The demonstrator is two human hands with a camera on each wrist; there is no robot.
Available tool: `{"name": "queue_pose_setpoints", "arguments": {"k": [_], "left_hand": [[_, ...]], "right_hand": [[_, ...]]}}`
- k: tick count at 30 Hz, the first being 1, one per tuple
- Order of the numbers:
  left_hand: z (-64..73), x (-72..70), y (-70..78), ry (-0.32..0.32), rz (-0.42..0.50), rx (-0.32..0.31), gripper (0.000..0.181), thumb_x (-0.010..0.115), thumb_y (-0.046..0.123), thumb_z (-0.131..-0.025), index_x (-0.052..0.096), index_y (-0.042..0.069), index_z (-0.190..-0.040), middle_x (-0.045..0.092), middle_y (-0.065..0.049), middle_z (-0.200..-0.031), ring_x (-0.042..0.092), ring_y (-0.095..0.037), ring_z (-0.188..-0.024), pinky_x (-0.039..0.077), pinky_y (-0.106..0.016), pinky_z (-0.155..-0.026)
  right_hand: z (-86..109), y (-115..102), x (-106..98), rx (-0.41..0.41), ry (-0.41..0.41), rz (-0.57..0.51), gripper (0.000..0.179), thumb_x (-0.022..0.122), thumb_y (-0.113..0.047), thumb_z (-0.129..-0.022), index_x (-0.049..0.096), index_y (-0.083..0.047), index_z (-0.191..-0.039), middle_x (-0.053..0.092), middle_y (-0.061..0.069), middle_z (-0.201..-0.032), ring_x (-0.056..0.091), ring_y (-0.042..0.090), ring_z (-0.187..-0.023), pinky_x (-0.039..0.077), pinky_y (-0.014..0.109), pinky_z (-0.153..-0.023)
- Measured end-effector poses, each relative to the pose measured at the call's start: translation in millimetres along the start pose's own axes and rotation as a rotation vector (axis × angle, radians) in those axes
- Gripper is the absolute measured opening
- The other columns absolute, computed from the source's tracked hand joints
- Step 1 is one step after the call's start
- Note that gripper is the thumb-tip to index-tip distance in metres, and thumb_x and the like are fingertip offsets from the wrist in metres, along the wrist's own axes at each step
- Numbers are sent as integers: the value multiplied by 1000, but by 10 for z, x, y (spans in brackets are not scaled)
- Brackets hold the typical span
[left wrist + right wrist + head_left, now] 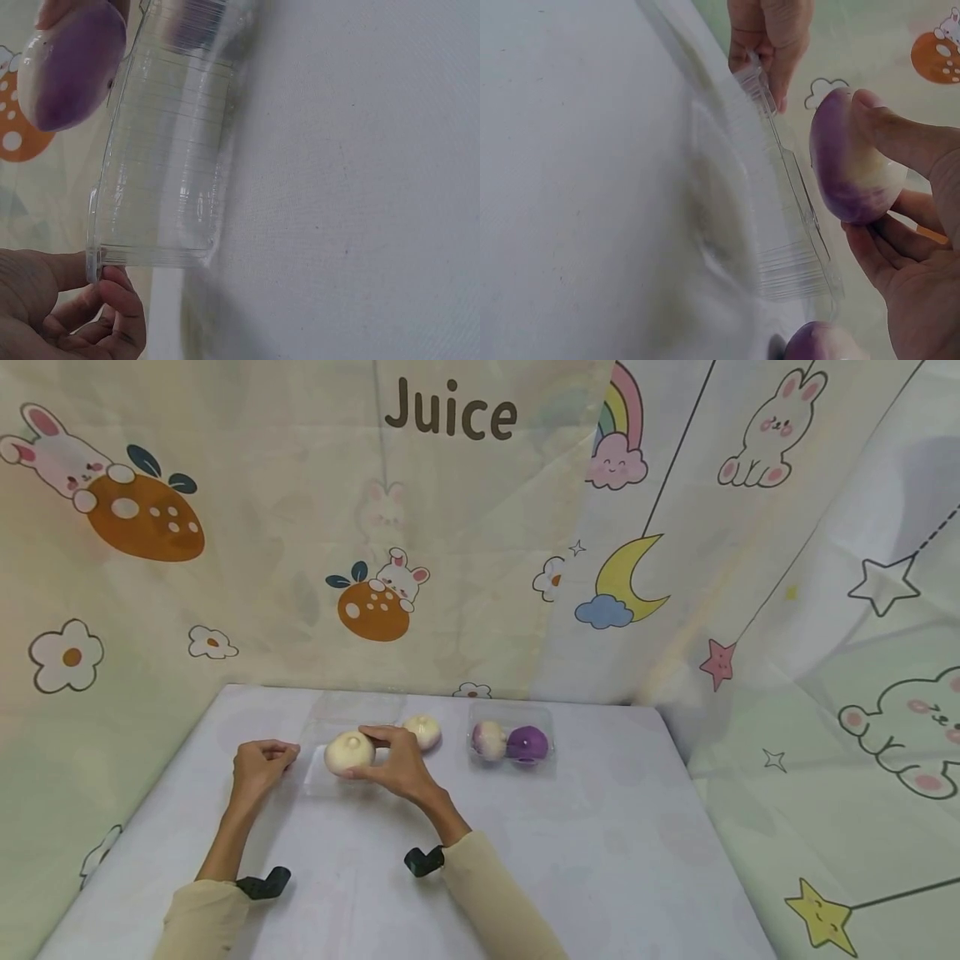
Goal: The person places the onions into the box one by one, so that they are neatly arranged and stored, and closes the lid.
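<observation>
A purple-and-white turnip is held between the thumb and fingers of my right hand, above a clear plastic container. In the head view its pale side faces up; both wrist views show its purple underside. My left hand pinches the container's rim at the left end, seen closely in the left wrist view. No turnip shows inside this part of the container. Just right of the container, partly behind my right hand, a second turnip rests on the table.
Farther right stands another clear container with a purple-and-white turnip and a deeper purple one in it. A white cloth covers the table. Printed curtains hang behind and at both sides.
</observation>
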State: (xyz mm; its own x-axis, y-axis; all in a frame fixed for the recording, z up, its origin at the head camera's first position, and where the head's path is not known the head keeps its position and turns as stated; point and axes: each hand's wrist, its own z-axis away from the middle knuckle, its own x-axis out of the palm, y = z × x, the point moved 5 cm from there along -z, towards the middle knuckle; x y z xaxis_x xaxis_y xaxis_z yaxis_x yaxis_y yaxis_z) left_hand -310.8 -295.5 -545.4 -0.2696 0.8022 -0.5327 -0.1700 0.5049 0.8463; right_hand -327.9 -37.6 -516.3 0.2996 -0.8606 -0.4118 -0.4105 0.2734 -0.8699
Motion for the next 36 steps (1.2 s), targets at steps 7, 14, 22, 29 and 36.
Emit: {"name": "queue_pose_setpoints", "arguments": {"k": [7,14,22,29,36], "left_hand": [[5,1,3,4,13,0,25,74,9,-101,76,-14,-110,78,-15,-81,66,-9,-64,50,-20,-55],[7,-3,5,12,11,-4,25,73,8,-101,76,-15,-110,79,-17,-83,65,-8,-64,51,-19,-55],[1,-11,-18,12,10,7,25,74,9,-101,76,-14,-109,78,-13,-79,66,-8,-63,51,-19,-55],[-12,-6,-34,11,20,2,25,74,8,-100,77,-15,-110,78,-12,-78,64,-4,-61,52,-18,-55],[-12,-4,-16,4,31,16,25,74,8,-100,77,-15,-109,77,-8,-76,63,-2,-61,51,-18,-54]], "right_hand": [[-41,-40,45,-4,-14,7,73,100,-17,-79,69,-1,-143,74,13,-143,74,15,-122,60,46,-106],[-63,-52,101,3,-28,38,73,101,-21,-79,70,-2,-143,75,11,-141,73,11,-120,60,45,-106],[-55,-45,155,-5,-30,53,73,101,-21,-79,70,0,-142,76,11,-140,74,15,-121,60,43,-105],[-80,-55,212,-2,-38,93,74,100,-24,-80,69,0,-143,76,12,-139,74,14,-122,60,42,-107],[-138,-68,246,20,-53,81,72,99,-22,-81,69,0,-143,76,12,-139,74,13,-121,61,41,-105]]}}
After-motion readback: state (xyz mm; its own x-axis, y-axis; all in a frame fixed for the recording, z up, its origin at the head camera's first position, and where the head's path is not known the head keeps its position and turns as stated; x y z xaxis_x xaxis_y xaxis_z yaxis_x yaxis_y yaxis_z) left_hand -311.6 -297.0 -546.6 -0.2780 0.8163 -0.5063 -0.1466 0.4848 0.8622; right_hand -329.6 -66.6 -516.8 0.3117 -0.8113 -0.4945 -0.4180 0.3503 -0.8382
